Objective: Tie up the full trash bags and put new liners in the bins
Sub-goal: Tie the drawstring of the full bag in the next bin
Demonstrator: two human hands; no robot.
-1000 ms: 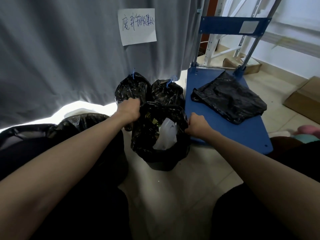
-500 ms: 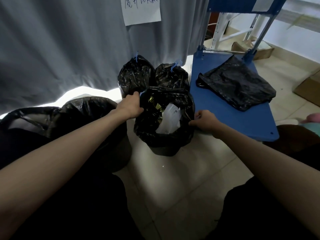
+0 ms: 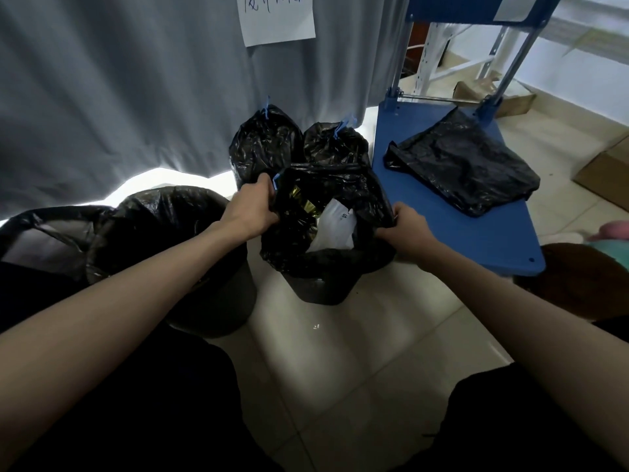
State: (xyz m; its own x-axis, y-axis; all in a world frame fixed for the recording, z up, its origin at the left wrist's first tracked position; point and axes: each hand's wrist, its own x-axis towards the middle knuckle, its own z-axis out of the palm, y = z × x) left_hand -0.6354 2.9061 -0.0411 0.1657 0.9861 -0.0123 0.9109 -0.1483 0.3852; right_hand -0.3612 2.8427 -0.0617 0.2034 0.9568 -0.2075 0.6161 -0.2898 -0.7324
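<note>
The left hand (image 3: pixel 251 208) curls its fingers over the left rim of the full black trash bag (image 3: pixel 326 264), and the right hand (image 3: pixel 406 226) grips the right rim, so the bag's mouth stays open between them in the small bin (image 3: pixel 320 294), showing white paper (image 3: pixel 335 224) and gold wrapping. Just beyond the fingers stand two tied bags (image 3: pixel 265 144) with blue drawstrings against the grey curtain (image 3: pixel 119 97). Right of the right hand a loose black liner (image 3: pixel 463 165) lies on the blue cart (image 3: pixel 493 240); left of the left hand sits a larger lined bin (image 3: pixel 177 233).
</note>
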